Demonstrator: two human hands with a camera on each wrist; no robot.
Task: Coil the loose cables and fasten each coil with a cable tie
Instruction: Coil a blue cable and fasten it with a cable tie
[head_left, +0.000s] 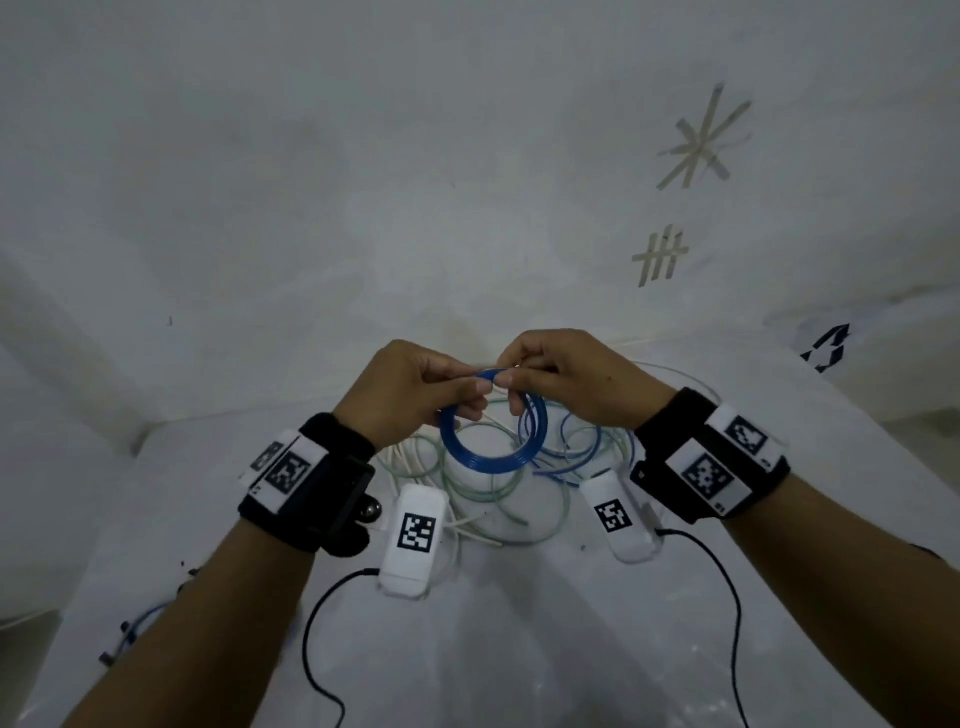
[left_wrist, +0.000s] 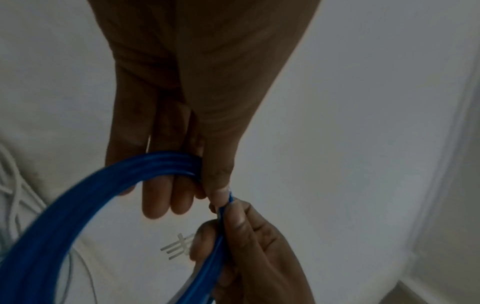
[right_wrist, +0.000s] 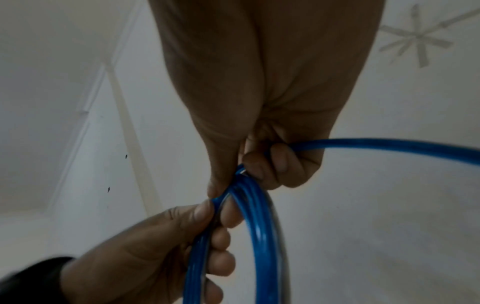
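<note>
Blue plastic-sheathed cable wound into a round coil (head_left: 491, 441) hangs between our two hands, lifted clear of the white tabletop (head_left: 519, 649). Our left hand (head_left: 410, 395) grips the upper left arc of the coil, thumb pressed on top and fingers curled beneath the bundled turns (left_wrist: 155, 166). Our right hand (head_left: 566, 379) meets it at the top of the coil, thumb and forefinger pinching the strands there, the two thumbs nearly touching (right_wrist: 221, 197). From our right hand's curled fingers a single blue strand (right_wrist: 389, 146) runs off to the right. Below both hands lies a loose tangle of pale green and white cables (head_left: 478, 488) with thinner blue loops (head_left: 587, 452) under our right wrist. Beyond our right hand, strips of beige tape (head_left: 662, 254) mark the white surface.
</note>
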